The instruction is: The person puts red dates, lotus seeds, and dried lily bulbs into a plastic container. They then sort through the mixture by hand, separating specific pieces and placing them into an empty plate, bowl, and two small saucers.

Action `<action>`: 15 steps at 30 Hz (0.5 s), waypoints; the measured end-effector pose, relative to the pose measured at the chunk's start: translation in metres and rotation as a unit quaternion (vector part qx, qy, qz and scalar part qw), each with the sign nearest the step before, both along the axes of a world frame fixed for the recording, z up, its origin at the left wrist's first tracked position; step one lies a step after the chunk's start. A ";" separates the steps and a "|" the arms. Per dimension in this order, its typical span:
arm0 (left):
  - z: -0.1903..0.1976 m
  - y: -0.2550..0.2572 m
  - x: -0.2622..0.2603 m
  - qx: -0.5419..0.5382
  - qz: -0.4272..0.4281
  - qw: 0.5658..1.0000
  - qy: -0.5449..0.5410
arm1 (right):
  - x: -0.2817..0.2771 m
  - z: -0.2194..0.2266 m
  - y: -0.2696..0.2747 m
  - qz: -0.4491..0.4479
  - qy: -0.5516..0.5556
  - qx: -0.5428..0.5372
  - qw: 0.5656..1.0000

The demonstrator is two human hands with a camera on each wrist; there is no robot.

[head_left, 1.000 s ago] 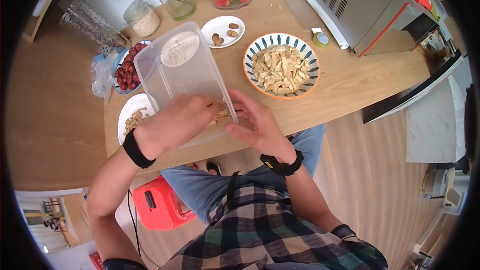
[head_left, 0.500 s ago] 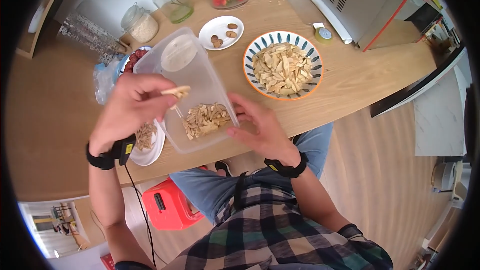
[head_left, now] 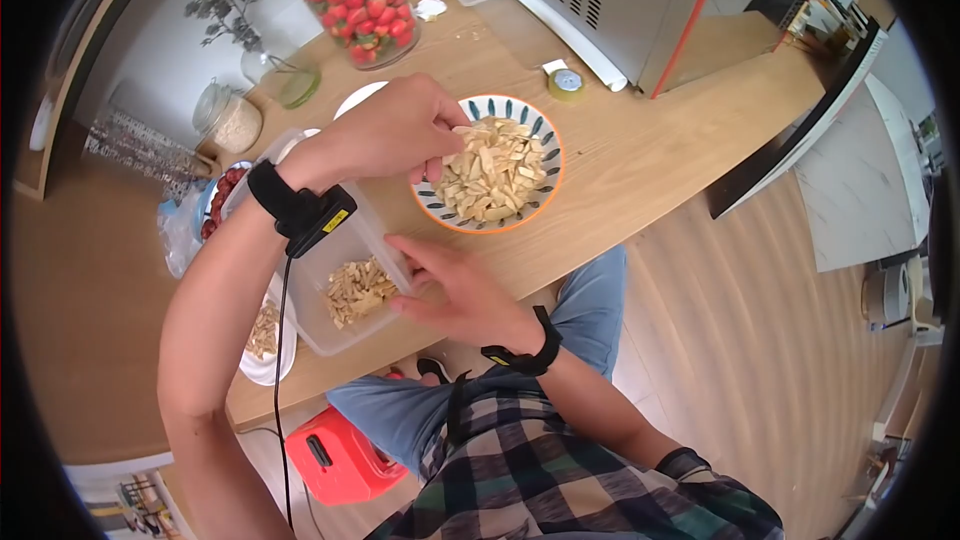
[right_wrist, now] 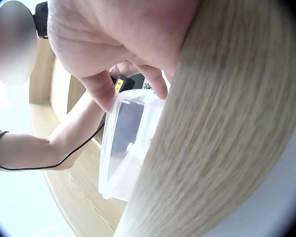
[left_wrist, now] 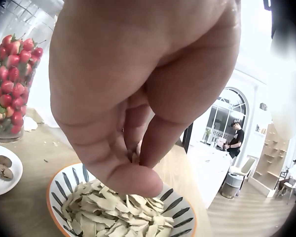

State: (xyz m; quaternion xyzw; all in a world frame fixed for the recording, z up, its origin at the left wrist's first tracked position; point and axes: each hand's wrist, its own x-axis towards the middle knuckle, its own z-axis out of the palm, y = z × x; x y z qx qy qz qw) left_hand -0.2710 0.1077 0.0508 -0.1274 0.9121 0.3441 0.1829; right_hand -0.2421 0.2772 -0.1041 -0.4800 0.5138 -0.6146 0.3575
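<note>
L grip (head_left: 400,130) tog. over bowl (head_left: 550,165), load unclear; R grip (head_left: 465,295) apart on tub (head_left: 345,240); nuts (left_wrist: 5,172) L-cam only.

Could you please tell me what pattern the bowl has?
The bowl is white with dark blue-green strokes and an orange rim; clearest in the head view.

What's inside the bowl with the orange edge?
Pale, flat slices are heaped in the bowl. They cover its bottom, and the left hand hides part of the bowl from view.

The left grip (head_left: 396,132) partly hides the bowl (head_left: 554,162).
</note>
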 end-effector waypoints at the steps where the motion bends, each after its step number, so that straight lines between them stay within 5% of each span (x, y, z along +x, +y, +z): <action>1: -0.005 -0.002 -0.001 0.036 0.012 0.999 0.035 | 0.002 -0.004 -0.002 -0.016 0.003 -0.034 0.999; 8: 0.017 0.007 0.012 0.063 0.026 0.990 0.125 | 0.001 -0.003 -0.002 -0.034 0.013 -0.067 0.997; 12: 0.047 0.017 0.060 0.005 0.041 0.983 0.181 | 0.002 -0.003 -0.002 -0.035 0.017 -0.063 0.997; 15: 0.050 0.020 0.110 -0.022 0.131 0.966 0.222 | -0.002 -0.001 -0.001 -0.001 0.026 -0.025 0.999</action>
